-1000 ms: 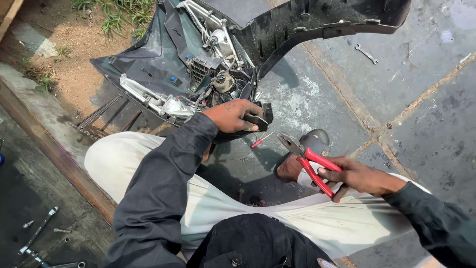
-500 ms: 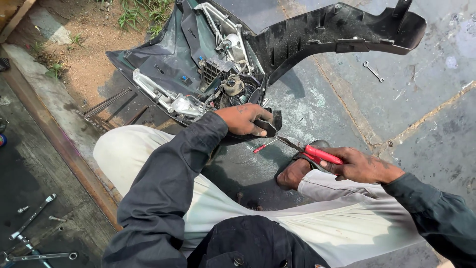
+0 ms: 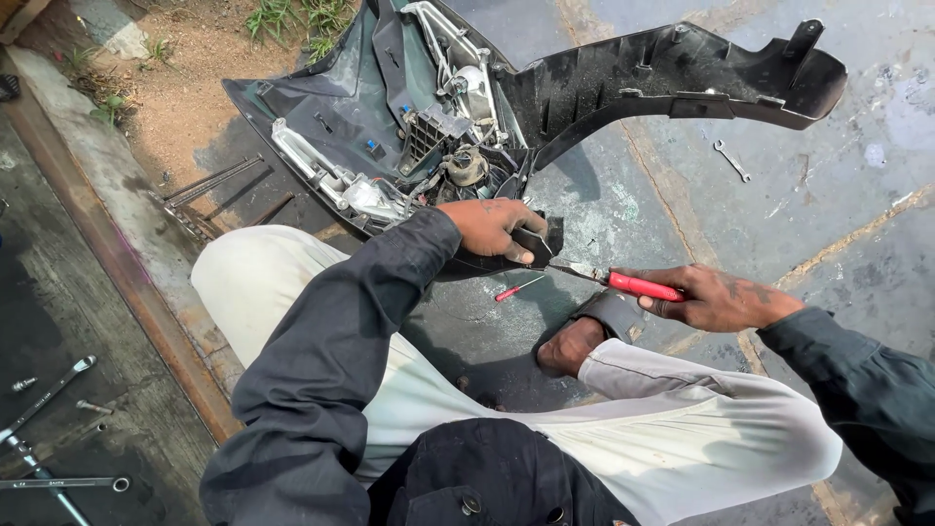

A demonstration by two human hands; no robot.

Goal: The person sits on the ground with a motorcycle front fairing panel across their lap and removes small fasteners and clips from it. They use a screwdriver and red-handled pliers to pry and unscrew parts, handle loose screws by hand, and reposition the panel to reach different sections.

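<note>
Left hand (image 3: pixel 499 226) clamped on small black plastic part (image 3: pixel 542 242) at lower edge of the black vehicle body panel (image 3: pixel 672 73), which lay on paved ground w/ headlight unit (image 3: pixel 365 195) exposed. Right hand (image 3: pixel 721 297) closed round red-handled pliers (image 3: pixel 623 282), tip touching that part. Hands apart, near each other. Small red screwdriver (image 3: pixel 518 287) lay on ground just below. Spanners (image 3: pixel 49 390) well apart at left; another spanner (image 3: pixel 730 159) right of panel.

No packages, labels, signs or screens — none.
</note>
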